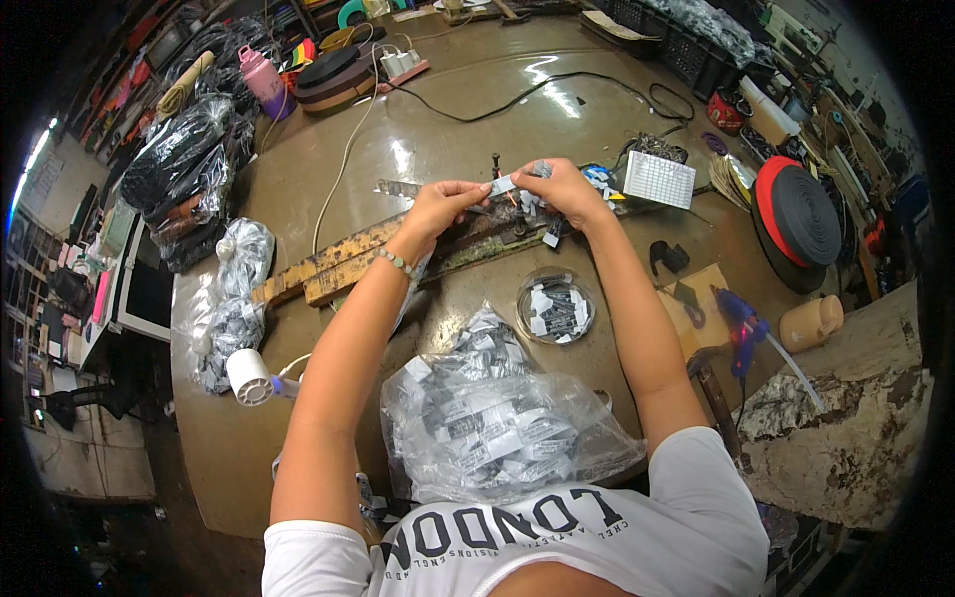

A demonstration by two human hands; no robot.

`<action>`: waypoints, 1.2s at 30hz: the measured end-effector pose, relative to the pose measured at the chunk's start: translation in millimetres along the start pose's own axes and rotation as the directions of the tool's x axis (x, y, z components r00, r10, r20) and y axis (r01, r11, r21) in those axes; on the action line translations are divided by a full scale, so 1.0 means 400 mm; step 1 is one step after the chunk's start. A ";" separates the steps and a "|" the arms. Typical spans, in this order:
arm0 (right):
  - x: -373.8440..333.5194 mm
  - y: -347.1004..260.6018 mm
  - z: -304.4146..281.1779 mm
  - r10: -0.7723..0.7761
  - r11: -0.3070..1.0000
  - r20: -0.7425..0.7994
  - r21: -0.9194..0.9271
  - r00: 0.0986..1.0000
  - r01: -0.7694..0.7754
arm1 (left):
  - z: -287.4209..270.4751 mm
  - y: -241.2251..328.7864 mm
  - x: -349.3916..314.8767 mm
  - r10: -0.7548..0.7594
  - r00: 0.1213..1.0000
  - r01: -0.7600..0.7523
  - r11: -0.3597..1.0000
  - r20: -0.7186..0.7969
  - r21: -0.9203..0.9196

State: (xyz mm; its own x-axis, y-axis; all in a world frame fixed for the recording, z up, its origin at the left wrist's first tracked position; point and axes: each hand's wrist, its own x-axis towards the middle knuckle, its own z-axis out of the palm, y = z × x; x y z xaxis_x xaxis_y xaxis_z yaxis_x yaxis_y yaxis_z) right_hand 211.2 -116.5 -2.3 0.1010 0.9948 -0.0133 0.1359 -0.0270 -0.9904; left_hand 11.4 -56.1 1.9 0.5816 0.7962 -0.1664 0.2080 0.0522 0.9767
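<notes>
My left hand (448, 209) pinches one end of a small grey label strip (501, 186), fingers closed. The other end sits in the closed fingers of my right hand (563, 189), which also seems to have more grey labels bunched at its fingertips. Just under the strip a small orange glow shows, possibly a flame. Both hands are above worn yellow-and-dark bars (348, 264) lying across the table. Loose labels (551, 239) hang or lie below my right hand. Between my forearms rest a clear plastic bag of grey labels (512, 433) and a round tub (523, 320) holding labels.
A blue glue gun (744, 328) lies on the right, near a black-and-red webbing roll (801, 211). Beyond the bars are a white grid tray (660, 179), a black cable (517, 107) and a power strip (403, 72). Bagged goods (189, 169) and a small white fan (249, 378) stand left.
</notes>
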 end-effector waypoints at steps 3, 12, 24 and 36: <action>0.003 0.009 0.000 -0.022 1.000 -0.004 -0.022 1.000 0.022 | -0.001 -0.001 0.002 -0.018 1.000 0.018 1.000 -0.011 0.015; 0.015 0.048 0.010 0.017 1.000 -0.010 0.003 1.000 -0.017 | -0.007 -0.029 0.023 0.005 1.000 -0.004 0.998 -0.011 0.062; -0.003 -0.028 -0.023 -0.107 0.990 -0.142 -0.105 0.984 0.093 | 0.012 0.063 -0.034 0.021 0.999 -0.021 1.000 -0.033 -0.017; -0.031 -0.063 -0.070 -0.088 0.994 0.005 0.070 0.996 0.087 | -0.029 0.080 -0.041 0.054 0.997 -0.057 0.997 0.056 0.054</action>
State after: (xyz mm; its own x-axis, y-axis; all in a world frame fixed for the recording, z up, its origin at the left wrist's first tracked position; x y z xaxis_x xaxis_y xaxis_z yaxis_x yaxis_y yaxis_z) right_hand 234.4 -130.7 26.6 0.0837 0.9938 0.0728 0.0749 0.0666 -0.9950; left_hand -0.8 -60.5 37.5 0.6351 0.7630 -0.1203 0.2161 -0.0259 0.9760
